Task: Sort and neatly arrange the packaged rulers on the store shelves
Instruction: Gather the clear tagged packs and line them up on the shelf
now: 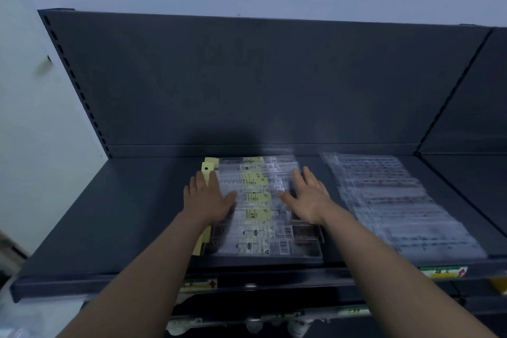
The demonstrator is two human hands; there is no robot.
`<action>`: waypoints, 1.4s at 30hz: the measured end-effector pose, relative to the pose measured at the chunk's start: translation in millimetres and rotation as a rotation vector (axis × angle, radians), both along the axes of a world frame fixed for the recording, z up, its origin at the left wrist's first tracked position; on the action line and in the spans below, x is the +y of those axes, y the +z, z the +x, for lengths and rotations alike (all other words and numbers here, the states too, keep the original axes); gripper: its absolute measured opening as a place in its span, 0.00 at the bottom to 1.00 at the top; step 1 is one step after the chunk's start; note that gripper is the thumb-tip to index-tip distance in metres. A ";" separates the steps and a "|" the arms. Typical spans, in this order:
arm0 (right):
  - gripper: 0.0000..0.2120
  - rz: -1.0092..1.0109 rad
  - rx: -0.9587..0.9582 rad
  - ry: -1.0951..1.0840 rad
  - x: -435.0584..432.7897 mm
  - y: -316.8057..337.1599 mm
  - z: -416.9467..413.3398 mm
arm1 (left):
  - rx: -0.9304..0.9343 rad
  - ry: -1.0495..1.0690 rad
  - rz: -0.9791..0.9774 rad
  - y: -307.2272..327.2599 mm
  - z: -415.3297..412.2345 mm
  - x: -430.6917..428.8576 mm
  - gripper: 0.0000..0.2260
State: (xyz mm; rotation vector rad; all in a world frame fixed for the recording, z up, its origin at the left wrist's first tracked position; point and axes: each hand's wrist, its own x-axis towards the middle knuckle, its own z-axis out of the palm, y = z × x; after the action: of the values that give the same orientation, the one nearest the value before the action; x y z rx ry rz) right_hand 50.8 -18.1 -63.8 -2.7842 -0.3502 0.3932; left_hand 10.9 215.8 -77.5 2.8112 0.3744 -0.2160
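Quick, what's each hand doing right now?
Left hand: open, flat on the left side of the packaged rulers, holding nothing.
Right hand: open, fingers spread at their right side, holding nothing.

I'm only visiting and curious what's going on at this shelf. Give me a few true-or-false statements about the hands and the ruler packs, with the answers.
1. The left hand and right hand are spread, fingers straight, over the yellow-labelled ruler packs. True.
2. The left hand grips one pack lifted off the shelf. False: it holds nothing, and the packs lie on the dark grey shelf.
3. A second row, the clear ruler packs, lies on the same shelf to the right of the hands. True.
4. The yellow-labelled ruler packs stand upright on end. False: they lie flat in an overlapping row.
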 end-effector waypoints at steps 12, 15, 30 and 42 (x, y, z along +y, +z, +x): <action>0.35 0.006 -0.015 -0.075 5.2 -14.2 54.2 | -0.126 0.091 -0.177 5.8 40.3 13.5 0.38; 0.34 0.029 -0.032 -0.044 13.6 -16.5 58.3 | -0.109 0.055 -0.201 2.6 51.5 9.6 0.36; 0.26 0.100 -0.236 -0.061 -3.8 -2.8 52.1 | -0.291 0.008 -0.003 9.3 49.5 -5.1 0.28; 0.13 0.113 -0.558 -0.183 -74.9 35.4 -17.8 | -0.579 -0.377 0.043 58.7 24.8 -103.2 0.17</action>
State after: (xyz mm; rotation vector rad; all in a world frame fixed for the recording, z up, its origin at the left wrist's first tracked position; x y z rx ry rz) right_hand 33.0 -93.0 -28.4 -2.7366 -0.2234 -0.4427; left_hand 35.7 112.5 -18.8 2.7943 -0.2847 0.5253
